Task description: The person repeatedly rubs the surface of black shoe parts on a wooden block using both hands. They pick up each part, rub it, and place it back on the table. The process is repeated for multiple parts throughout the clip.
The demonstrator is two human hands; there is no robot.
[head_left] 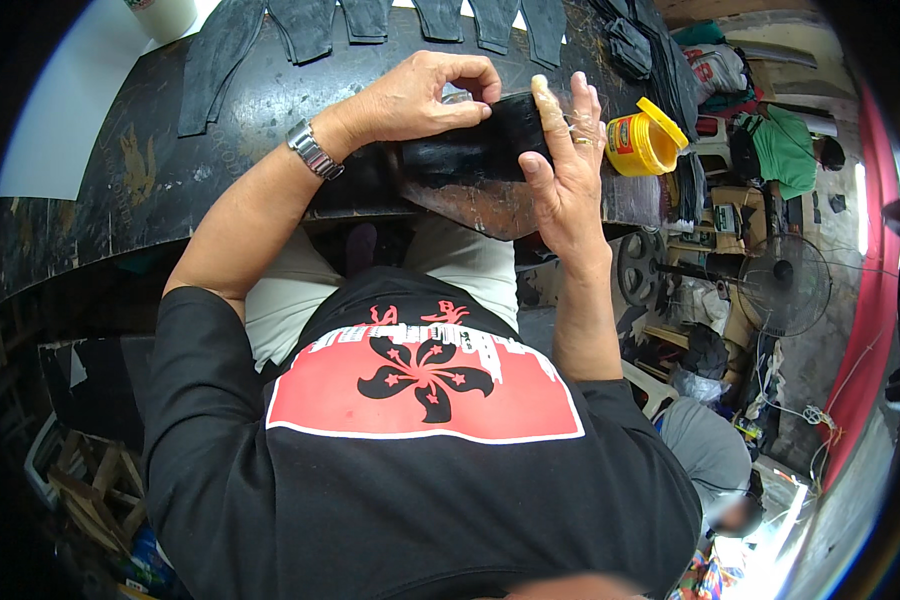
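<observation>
A flat, glossy black leather-like piece [455, 155] lies near the front edge of the dark table, over a worn board [485, 205] with a rounded near edge. My left hand [420, 95] comes over it from the left, thumb and forefinger pinched at its upper edge. Under that palm shows a small pale, shiny thing, too covered to name. Along the piece's right side rests my right hand [570, 150], fingers stretched out and thumb apart, with pale residue on the fingers. Just right of it a yellow jar [635, 145] leans with its lid flipped up.
Several black cut strips [365, 20] lie in a row along the table's [240, 150] far side. More dark pieces [660, 60] are stacked at the right. A white sheet [70, 130] covers the far left. A fan [785, 285] and two other people are off to the right.
</observation>
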